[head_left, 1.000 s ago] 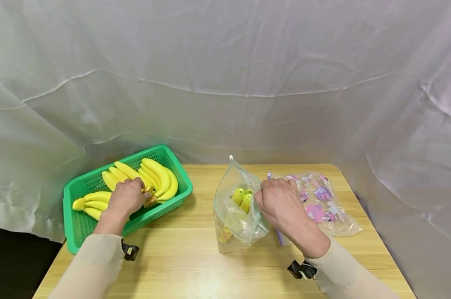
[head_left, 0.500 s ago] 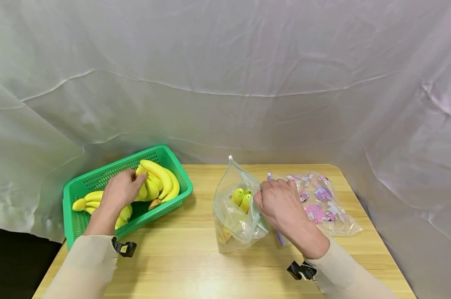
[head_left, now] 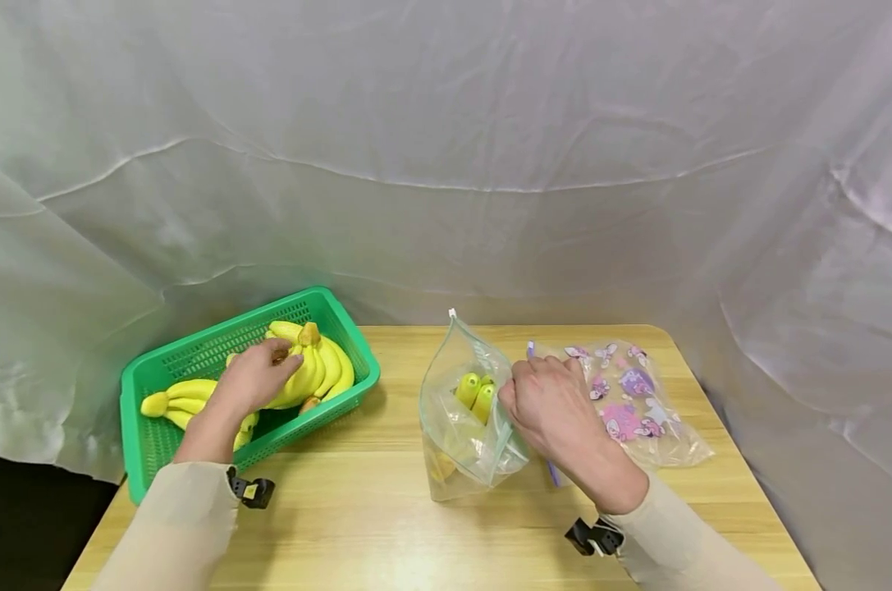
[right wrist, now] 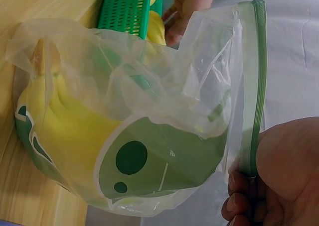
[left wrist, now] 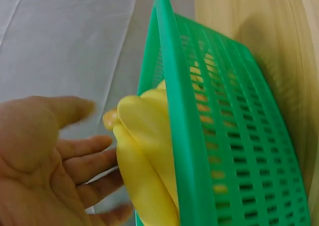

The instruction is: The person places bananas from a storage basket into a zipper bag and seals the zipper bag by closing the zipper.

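My left hand [head_left: 257, 373] hovers over the green basket [head_left: 360, 349], beside a bunch of bananas [head_left: 307, 373] whose stem points toward the back. In the left wrist view, thumb and fingers are spread apart near the stem of the banana bunch [left wrist: 142, 151], with nothing gripped. My right hand [head_left: 552, 402] pinches the zip edge of a clear zip bag [head_left: 438, 410], holding its mouth wide. Inside that bag sit bananas [head_left: 475, 394]. The right wrist view shows green print on the zip bag [right wrist: 164, 156] and thumb and fingers closed on its green zip strip [right wrist: 260, 86].
Another banana bunch [head_left: 183, 398] lies at the basket's left end. To the right, a flat clear bag with pink and purple cartoon prints [head_left: 633, 410] rests on the wooden table [head_left: 342, 525]. A grey curtain [head_left: 446, 238] stands behind and along the sides.
In the basket, the bunch by my left hand has been turned so its stem now shows at the back. The left fingers have come off it. My right hand stays on the zip bag.
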`<state>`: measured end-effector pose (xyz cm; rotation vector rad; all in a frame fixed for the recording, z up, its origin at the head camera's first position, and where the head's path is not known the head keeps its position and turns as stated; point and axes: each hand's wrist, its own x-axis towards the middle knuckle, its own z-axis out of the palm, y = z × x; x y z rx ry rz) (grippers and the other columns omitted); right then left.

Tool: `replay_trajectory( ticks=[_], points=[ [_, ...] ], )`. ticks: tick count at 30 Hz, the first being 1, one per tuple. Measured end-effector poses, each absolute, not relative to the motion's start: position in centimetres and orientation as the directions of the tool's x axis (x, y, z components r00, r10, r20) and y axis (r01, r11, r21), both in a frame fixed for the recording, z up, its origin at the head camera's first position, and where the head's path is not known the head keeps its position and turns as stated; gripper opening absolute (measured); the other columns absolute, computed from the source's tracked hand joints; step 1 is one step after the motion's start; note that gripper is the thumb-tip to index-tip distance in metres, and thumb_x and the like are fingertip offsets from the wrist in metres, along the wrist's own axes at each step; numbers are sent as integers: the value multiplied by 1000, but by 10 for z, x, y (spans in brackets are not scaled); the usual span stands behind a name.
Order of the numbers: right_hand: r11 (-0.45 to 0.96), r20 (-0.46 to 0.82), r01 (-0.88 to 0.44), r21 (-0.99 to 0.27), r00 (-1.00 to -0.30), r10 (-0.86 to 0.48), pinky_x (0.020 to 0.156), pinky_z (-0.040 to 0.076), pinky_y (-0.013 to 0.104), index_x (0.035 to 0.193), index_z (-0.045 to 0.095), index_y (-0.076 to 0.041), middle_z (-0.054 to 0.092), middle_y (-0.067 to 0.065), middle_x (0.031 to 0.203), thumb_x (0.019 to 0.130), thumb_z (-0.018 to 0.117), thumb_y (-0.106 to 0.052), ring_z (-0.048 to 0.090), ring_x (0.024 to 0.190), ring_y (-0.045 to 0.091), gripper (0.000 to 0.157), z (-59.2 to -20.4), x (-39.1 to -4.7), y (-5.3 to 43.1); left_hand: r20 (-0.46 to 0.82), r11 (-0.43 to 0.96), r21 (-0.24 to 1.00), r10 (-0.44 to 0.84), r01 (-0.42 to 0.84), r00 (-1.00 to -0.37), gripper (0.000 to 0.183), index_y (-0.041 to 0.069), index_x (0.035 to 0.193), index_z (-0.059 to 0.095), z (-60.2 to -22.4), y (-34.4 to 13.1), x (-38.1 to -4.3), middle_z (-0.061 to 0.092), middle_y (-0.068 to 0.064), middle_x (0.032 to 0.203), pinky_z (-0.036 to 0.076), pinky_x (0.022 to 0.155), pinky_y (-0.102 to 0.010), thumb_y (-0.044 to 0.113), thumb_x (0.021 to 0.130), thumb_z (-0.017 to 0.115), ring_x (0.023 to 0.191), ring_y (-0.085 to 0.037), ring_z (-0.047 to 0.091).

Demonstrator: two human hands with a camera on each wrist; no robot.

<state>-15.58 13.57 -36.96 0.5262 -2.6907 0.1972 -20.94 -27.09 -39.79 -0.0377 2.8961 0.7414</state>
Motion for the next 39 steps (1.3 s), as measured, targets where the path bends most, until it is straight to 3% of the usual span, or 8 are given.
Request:
replay_trajectory(
  ticks=[5,8,13,18,24,31,35,39],
  points=[
    [924,388,-379,-52,-860,-331,65,31,37,60,39,-17,38,-2,58,86,46,-18,38,58,20,27,-369,-155,135,-109,942,336,47,7,-993,58,1,144,41,-406,-286,-206,44,-29,144,28,99,-72,15,90,56,125,-52,43],
    [925,378,-376,-53,-865,-330,66,32,37,60,40,-18,38,-2,58,87,46,-19,38,58,20,27,-368,-155,135,-135,953,304,49,6,-990,64,0,146,36,-411,-294,-204,36,-30,148,10,101,-80,11,87,57,135,-54,28],
    [922,377,-383,-63,-864,-333,67,32,37,59,39,-18,38,-2,58,87,45,-18,37,57,19,28,-369,-154,134,-193,962,272,34,-20,-981,71,-1,149,27,-417,-302,-203,26,-32,152,5,99,-82,17,89,60,139,-54,16],
    [920,386,-387,-60,-859,-336,66,32,37,58,38,-18,37,-3,57,86,46,-18,38,57,20,28,-371,-155,132,-184,973,231,37,-6,-982,84,-2,148,27,-426,-306,-205,25,-34,150,5,99,-82,27,85,74,140,-54,14],
    [922,377,-383,-58,-864,-335,66,31,37,59,39,-18,38,-2,58,86,46,-19,39,58,20,28,-371,-154,132,-152,980,199,50,19,-987,89,-5,148,26,-427,-308,-205,25,-34,151,3,105,-78,35,85,74,142,-52,14],
    [923,389,-382,-50,-858,-334,66,33,38,59,39,-18,38,-2,57,85,46,-19,38,57,20,27,-372,-156,131,-29,972,235,23,15,-999,91,-5,144,30,-419,-295,-209,43,-34,138,17,101,-77,49,82,69,125,-54,40],
    [920,396,-387,-56,-855,-335,66,32,38,58,38,-18,37,-2,56,85,46,-18,37,56,20,28,-373,-156,131,31,967,253,18,25,-999,83,-7,138,35,-423,-290,-210,49,-32,126,35,89,-70,46,84,69,111,-51,49],
    [917,413,-396,-56,-845,-339,66,31,38,58,37,-18,36,-3,55,84,46,-17,36,55,20,28,-373,-156,131,60,963,265,38,52,-997,80,-10,136,37,-430,-291,-210,49,-34,124,41,84,-65,40,84,72,108,-51,51]
  ],
)
